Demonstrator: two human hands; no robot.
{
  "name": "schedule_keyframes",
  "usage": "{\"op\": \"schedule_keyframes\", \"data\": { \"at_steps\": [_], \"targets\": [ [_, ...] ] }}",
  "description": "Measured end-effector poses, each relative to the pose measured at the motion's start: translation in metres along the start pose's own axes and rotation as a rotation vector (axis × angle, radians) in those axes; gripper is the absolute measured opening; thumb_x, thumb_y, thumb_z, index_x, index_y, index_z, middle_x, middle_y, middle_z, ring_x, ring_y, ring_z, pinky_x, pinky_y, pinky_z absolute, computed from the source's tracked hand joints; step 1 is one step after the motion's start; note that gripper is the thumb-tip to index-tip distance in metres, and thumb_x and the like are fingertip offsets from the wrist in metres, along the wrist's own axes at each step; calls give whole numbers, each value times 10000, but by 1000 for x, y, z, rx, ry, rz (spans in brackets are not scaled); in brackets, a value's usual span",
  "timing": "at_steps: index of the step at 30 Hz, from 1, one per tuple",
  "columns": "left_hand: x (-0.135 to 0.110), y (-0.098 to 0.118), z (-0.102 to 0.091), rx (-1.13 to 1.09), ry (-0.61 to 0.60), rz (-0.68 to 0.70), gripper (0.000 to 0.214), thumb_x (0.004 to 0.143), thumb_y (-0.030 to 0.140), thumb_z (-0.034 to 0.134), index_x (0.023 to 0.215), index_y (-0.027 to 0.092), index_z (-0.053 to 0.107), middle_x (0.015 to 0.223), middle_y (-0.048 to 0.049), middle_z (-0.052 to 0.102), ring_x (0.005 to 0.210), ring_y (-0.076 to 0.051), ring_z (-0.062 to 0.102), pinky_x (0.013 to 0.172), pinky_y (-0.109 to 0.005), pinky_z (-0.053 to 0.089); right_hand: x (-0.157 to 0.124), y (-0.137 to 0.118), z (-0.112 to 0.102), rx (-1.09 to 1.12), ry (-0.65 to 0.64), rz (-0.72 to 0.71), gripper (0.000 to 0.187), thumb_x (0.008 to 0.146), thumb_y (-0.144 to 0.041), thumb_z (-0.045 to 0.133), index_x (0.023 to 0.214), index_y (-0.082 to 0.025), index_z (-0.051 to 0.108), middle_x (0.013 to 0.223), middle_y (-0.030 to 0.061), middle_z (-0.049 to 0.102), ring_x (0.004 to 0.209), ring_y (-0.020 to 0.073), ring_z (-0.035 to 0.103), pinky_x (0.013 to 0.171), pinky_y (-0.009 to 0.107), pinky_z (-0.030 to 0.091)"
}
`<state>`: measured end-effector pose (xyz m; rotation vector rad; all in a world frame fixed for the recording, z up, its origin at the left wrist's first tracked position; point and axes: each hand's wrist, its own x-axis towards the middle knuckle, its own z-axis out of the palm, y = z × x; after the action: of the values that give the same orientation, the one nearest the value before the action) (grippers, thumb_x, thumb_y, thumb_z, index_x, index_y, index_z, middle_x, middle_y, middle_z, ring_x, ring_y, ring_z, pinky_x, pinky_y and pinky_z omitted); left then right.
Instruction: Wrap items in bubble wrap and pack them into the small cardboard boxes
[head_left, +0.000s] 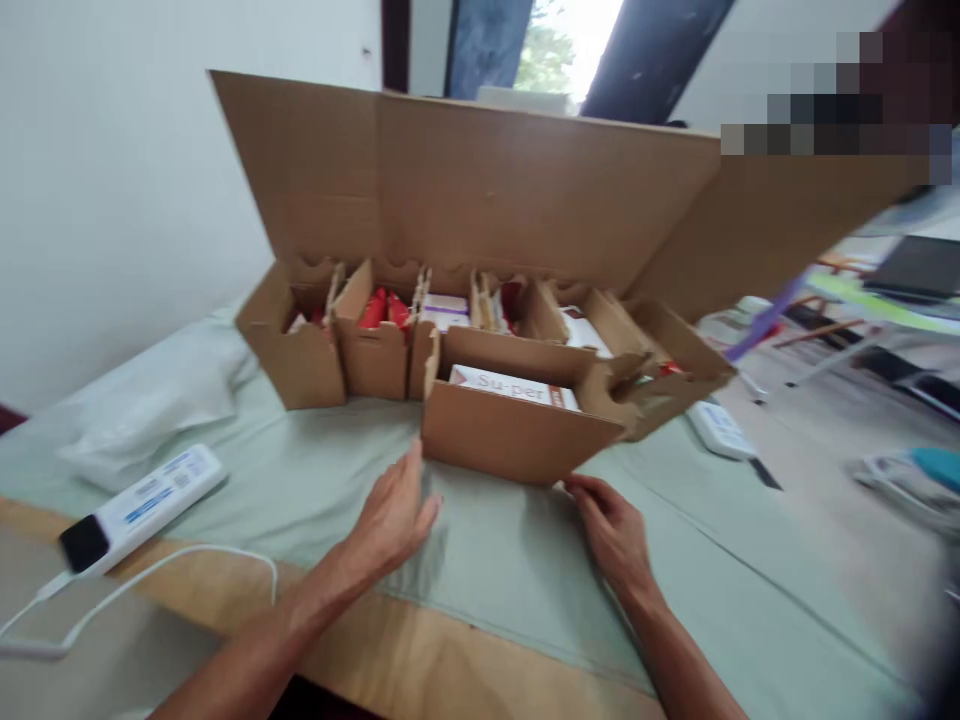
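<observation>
A small open cardboard box stands on the cloth-covered table, in front of several similar boxes. Inside it lies a white carton printed "Su-per". My left hand is at the box's lower left corner, its fingers stretched forward and thumb apart. Bent fingers of my right hand touch the lower right corner, seemingly pinching it. Behind stand a cardboard box with red packets in it and another holding a white and purple pack. A tall cardboard panel rises at the back.
A white power bank-like device with a cable lies at the left, beside a crumpled translucent plastic bag. Another white device lies at the right. The wooden table edge runs along the front. A person is partly visible at upper right.
</observation>
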<state>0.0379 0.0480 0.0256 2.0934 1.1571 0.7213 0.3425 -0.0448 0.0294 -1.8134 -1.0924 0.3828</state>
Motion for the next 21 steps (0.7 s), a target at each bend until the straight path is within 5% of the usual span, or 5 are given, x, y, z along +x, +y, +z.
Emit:
{"op": "schedule_keyframes", "data": {
  "at_steps": [4, 7, 13, 17, 21],
  "targets": [
    [-50, -15, -21, 150, -72, 4, 554, 821, 244, 654, 1369, 189, 594, 1524, -159, 552, 1444, -349, 462, 1221, -555, 313, -33, -4, 6, -158, 79, -65, 322, 835, -486, 590, 899, -227, 771, 881, 81, 800, 862, 288, 748, 840, 399, 577],
    [-71, -26, -24, 334, -70, 73, 503, 914, 243, 590, 1414, 200, 565, 1602, -146, 466, 1521, -322, 364, 1259, -557, 250, -52, -29, 41, -109, -102, -289, 214, 883, -410, 609, 909, -274, 772, 920, 66, 804, 879, 280, 761, 825, 398, 603],
    [-72, -37, -10, 259, 20, 139, 603, 909, 236, 559, 1505, 189, 481, 1544, -155, 531, 1469, -356, 434, 1238, -580, 296, -52, -147, 170, 51, -628, -775, 273, 965, -184, 550, 1119, -299, 745, 1078, 64, 795, 995, 241, 743, 886, 401, 596],
    [-70, -39, -9, 158, 29, 81, 611, 885, 238, 560, 1494, 251, 514, 1516, -129, 560, 1400, -367, 509, 1227, -489, 336, -33, -225, 267, 25, -724, -1040, 294, 953, -128, 545, 1166, -235, 719, 1198, 87, 760, 1061, 236, 690, 917, 393, 557],
    [-68, -40, -11, 129, 24, 88, 617, 922, 341, 595, 1513, 209, 476, 1562, -129, 512, 1479, -370, 409, 1281, -553, 235, -20, -282, 350, -184, -801, -1202, 322, 970, -69, 506, 1201, -196, 690, 1250, 92, 740, 1094, 238, 648, 930, 383, 525]
  ]
}}
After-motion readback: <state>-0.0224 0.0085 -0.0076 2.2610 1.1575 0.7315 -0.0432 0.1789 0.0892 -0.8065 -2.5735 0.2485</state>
